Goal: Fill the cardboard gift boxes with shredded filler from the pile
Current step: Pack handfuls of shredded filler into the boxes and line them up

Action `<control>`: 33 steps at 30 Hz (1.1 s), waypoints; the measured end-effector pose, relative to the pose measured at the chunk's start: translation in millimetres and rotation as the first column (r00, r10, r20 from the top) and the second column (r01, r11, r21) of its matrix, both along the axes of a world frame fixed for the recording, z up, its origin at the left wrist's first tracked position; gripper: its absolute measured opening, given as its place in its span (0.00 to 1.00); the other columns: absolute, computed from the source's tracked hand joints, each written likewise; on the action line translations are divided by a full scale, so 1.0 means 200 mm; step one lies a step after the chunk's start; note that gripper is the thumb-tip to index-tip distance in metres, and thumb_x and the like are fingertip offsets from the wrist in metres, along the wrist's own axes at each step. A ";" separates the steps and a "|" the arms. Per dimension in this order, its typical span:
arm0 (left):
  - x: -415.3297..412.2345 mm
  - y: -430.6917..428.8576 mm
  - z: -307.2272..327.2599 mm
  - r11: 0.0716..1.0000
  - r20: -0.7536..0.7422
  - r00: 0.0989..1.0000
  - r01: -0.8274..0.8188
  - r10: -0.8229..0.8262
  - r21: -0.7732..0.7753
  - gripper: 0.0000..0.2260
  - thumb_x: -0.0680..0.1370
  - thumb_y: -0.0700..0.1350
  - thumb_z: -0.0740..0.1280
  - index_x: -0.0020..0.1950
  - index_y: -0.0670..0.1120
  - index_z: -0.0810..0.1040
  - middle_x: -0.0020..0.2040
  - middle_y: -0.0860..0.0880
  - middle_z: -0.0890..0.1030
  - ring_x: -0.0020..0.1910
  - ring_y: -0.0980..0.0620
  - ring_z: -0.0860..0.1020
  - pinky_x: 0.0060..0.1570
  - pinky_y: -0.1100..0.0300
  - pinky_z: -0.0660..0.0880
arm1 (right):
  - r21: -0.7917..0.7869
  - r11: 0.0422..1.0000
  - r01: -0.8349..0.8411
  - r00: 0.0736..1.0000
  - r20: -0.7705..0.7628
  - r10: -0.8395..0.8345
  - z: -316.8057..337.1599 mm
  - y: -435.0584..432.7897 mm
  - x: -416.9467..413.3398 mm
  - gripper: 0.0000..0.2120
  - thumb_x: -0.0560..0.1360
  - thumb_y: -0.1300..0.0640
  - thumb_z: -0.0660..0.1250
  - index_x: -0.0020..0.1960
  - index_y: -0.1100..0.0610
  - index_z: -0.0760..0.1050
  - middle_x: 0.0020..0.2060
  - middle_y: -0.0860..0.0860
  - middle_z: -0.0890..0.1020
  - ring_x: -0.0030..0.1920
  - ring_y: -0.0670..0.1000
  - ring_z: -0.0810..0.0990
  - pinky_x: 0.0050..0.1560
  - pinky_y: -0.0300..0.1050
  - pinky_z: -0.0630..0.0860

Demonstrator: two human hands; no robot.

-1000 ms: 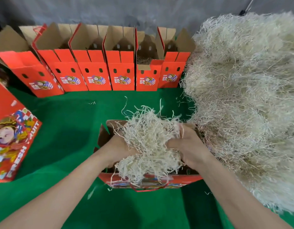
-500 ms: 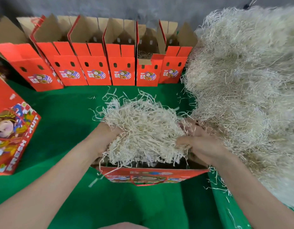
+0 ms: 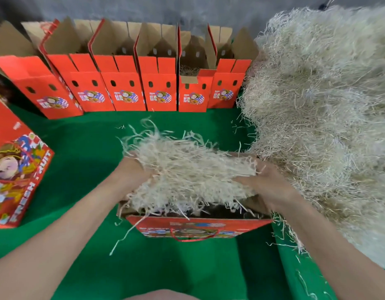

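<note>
My left hand (image 3: 133,172) and right hand (image 3: 267,185) clutch 1 clump of shredded filler (image 3: 191,172) from either side, fingers buried in its pale, crinkled strands, right over the open red box (image 3: 198,226) on the green cloth (image 3: 83,148). Beyond stand 6 red boxes (image 3: 159,92) in a row, flaps up; the big pile (image 3: 328,105) lies to my right.

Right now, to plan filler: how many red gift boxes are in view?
8. Six gift boxes stand open in the back row, one lies at the left edge, one sits in front under the shredded filler. Others may be hidden off-frame.
</note>
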State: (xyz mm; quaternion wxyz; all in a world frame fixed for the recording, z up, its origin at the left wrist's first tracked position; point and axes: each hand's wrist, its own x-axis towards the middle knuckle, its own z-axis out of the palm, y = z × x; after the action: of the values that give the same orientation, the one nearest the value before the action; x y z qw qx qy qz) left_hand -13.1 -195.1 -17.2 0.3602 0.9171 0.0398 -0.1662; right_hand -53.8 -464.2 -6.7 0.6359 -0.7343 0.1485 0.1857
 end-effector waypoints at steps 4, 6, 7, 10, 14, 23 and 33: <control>0.00 0.05 -0.01 0.992 -0.061 0.993 -0.092 0.098 0.089 0.12 0.78 0.38 0.62 0.38 0.31 0.69 0.31 0.49 0.63 0.27 0.54 0.64 0.17 0.74 0.62 | -0.039 0.999 -0.013 0.998 0.057 0.015 -0.02 -0.07 -0.03 0.30 0.69 0.69 0.71 0.68 0.54 0.67 0.68 0.50 0.69 0.65 0.49 0.72 0.69 0.49 0.61; -0.01 0.00 -0.02 1.000 -0.027 1.000 0.009 -0.009 0.003 0.10 0.76 0.34 0.63 0.36 0.40 0.68 0.34 0.51 0.68 0.32 0.55 0.69 0.22 0.78 0.64 | 0.092 0.982 -0.164 0.983 0.096 0.155 0.00 -0.07 -0.02 0.35 0.65 0.64 0.75 0.66 0.41 0.68 0.67 0.44 0.69 0.63 0.47 0.73 0.65 0.47 0.69; -0.03 -0.04 -0.01 0.994 -0.015 0.995 0.094 -0.094 -0.049 0.07 0.75 0.33 0.63 0.43 0.45 0.71 0.38 0.55 0.70 0.37 0.57 0.71 0.26 0.81 0.64 | 0.155 0.948 -0.277 0.959 0.114 0.261 0.02 -0.05 -0.01 0.36 0.63 0.62 0.76 0.65 0.39 0.68 0.63 0.38 0.71 0.61 0.42 0.74 0.61 0.42 0.72; -0.06 -0.11 -0.03 0.944 -0.015 0.949 0.312 -0.316 -0.110 0.18 0.74 0.33 0.65 0.61 0.49 0.69 0.53 0.59 0.69 0.50 0.59 0.69 0.39 0.89 0.56 | 0.043 0.923 -0.382 0.920 0.114 0.375 0.00 0.08 0.01 0.36 0.62 0.50 0.76 0.67 0.40 0.66 0.62 0.33 0.69 0.60 0.38 0.72 0.59 0.38 0.70; -0.02 -0.07 0.00 0.940 -0.021 0.941 0.337 -0.338 -0.053 0.15 0.77 0.37 0.64 0.63 0.45 0.72 0.64 0.50 0.71 0.57 0.54 0.68 0.53 0.79 0.59 | -0.356 0.897 -0.262 0.939 0.121 0.322 -0.07 0.11 0.02 0.27 0.72 0.56 0.70 0.69 0.55 0.65 0.47 0.41 0.77 0.41 0.35 0.78 0.47 0.31 0.74; 0.00 -0.15 0.07 0.837 -0.096 0.831 0.545 -0.548 -0.052 0.21 0.78 0.43 0.65 0.69 0.51 0.65 0.66 0.58 0.68 0.65 0.61 0.62 0.59 0.79 0.51 | -0.225 0.825 -0.518 0.849 -0.017 0.529 -0.02 0.10 0.06 0.43 0.62 0.41 0.75 0.71 0.46 0.59 0.69 0.42 0.67 0.68 0.42 0.65 0.70 0.48 0.63; 0.02 -0.08 0.05 0.754 -0.477 0.848 -0.154 -0.231 -0.638 0.12 0.62 0.39 0.71 0.42 0.45 0.73 0.48 0.49 0.77 0.53 0.56 0.72 0.62 0.53 0.66 | -0.052 0.965 -0.258 0.963 0.062 0.261 -0.05 0.05 0.06 0.55 0.64 0.44 0.73 0.75 0.55 0.40 0.75 0.51 0.47 0.71 0.45 0.47 0.70 0.48 0.51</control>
State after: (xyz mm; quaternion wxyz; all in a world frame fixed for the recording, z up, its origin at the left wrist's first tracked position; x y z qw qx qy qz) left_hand -9.8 -210.3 -8.1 0.6289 0.6501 0.0568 -0.4227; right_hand -42.2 -453.6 -17.0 0.5946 -0.7670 0.0331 0.2389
